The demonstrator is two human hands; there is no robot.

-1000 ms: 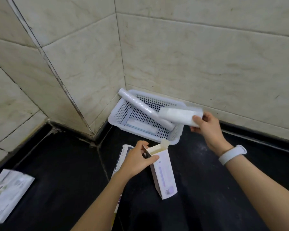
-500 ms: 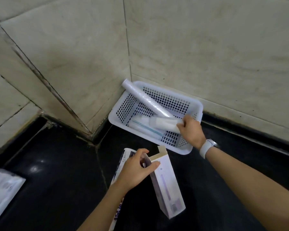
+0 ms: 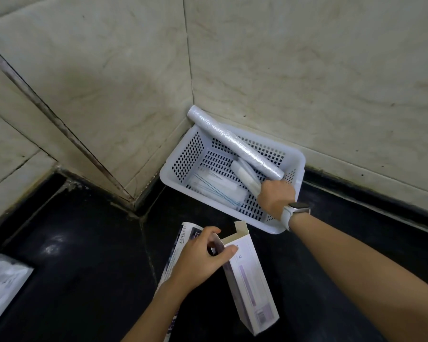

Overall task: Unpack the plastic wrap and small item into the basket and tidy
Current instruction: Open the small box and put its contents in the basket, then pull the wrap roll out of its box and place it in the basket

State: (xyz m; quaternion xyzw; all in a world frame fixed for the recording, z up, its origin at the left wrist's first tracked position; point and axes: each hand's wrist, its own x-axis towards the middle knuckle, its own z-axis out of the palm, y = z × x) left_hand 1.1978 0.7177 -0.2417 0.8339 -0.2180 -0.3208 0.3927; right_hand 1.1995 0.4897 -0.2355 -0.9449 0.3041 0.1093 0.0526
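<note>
A white perforated basket (image 3: 183, 159) sits in the corner against the tiled walls. A long plastic wrap roll (image 3: 232, 144) leans across it, its top end sticking out over the far rim. My right hand (image 3: 276, 197) is inside the basket at its near right end and grips a small white wrapped item (image 3: 245, 175) low against the floor of the basket. A flat clear packet with blue lines (image 3: 215, 190) lies on the basket floor. My left hand (image 3: 203, 257) pinches the open top of an upright white and purple box (image 3: 251, 285).
A second flat printed box (image 3: 176, 262) lies under my left forearm on the black counter (image 3: 84, 280). A white printed bag (image 3: 3, 285) lies at the left edge. Tiled walls close the corner behind the basket.
My right hand carried the small white item from above the basket's right rim down into the basket. My left hand kept its hold on the open box.
</note>
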